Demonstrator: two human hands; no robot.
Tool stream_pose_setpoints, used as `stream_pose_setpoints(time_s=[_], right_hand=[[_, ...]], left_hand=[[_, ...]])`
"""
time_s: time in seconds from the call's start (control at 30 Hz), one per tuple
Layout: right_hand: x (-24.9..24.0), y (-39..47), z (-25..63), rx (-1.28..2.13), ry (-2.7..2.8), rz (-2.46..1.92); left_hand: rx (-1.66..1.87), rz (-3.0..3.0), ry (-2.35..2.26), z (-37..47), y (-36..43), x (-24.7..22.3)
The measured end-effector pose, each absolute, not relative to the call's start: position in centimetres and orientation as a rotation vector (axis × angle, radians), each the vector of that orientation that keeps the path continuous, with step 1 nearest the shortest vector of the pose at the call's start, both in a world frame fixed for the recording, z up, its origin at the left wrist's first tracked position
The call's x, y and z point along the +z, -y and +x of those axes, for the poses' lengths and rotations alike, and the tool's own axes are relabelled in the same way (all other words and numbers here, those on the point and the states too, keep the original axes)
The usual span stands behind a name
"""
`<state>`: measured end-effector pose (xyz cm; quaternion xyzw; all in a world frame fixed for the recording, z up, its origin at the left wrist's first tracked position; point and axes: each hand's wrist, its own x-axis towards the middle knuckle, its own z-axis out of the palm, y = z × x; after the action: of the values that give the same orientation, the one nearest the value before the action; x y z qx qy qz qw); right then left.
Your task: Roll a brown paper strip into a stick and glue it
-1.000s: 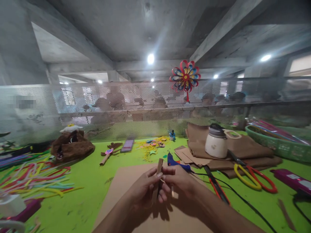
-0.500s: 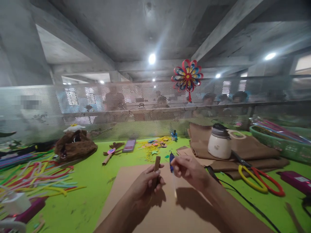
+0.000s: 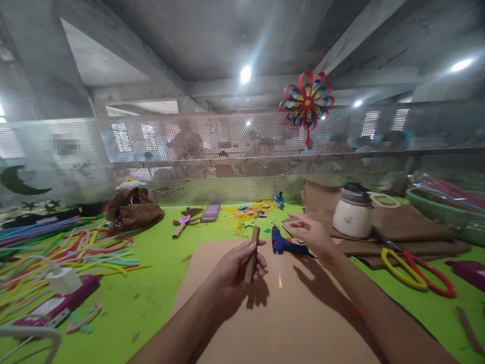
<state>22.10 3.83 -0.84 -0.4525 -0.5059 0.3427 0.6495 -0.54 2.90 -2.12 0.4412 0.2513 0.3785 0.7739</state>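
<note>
Near the middle, my left hand (image 3: 237,263) grips a narrow brown strip (image 3: 252,255), held nearly upright above a tan board (image 3: 303,316). A blue glue gun (image 3: 288,244) lies at the board's back edge, with its glue stick pointing toward me. My right hand (image 3: 310,232) is just behind and to the right of the gun, fingers apart and holding nothing. Its index finger points left, toward small pieces on the table.
Scissors (image 3: 403,268), a white jar (image 3: 352,212) and folded brown paper (image 3: 409,222) are on the right. Coloured strips (image 3: 109,255), a brown furry item (image 3: 132,209) and a power strip (image 3: 64,303) lie left. A perforated screen (image 3: 227,177) stands behind.
My right hand has let go of the blue glue gun, which now lies on the board's edge, and has opened. The view has shifted slightly left and down.
</note>
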Motion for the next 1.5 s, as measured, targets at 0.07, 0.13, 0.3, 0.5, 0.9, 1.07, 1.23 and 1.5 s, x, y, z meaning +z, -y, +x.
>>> stream_pose_setpoints(time_s=[0.07,0.13,0.3,0.5,0.9,1.07,1.23,1.5], right_hand=[[-1.1,-3.7,21.3,0.744,1.241,-1.066],[-1.4,-3.4,20.3,0.721,1.323,-1.073],[-1.8,-2.1,18.1,0.732,1.456,-1.050],[-0.9,-0.7,17.7,1.092,1.389,-0.794],[-1.5,-2.5,19.5,1.164,1.413,-1.040],[-2.8,-3.8,19.7,0.942,1.350,-1.145],[-3.2,-3.9,19.5,0.708,1.350,-1.192],[-4.1,-3.0,17.6,0.659,1.464,-1.206]], left_hand=[[0.814,0.985,-0.550,-0.6,-2.9,-2.1],[0.808,1.016,-0.544,-0.7,-3.0,-2.1],[0.776,1.045,-0.511,-0.8,-3.0,-2.1],[0.648,1.057,-0.445,-1.0,-2.3,-1.5],[1.006,0.974,-0.396,-2.5,-2.5,1.9],[1.418,0.764,-0.495,-4.1,-4.6,3.0],[1.487,0.748,-0.416,-4.9,-5.6,2.7],[1.395,0.795,-0.329,-6.0,-5.2,3.5]])
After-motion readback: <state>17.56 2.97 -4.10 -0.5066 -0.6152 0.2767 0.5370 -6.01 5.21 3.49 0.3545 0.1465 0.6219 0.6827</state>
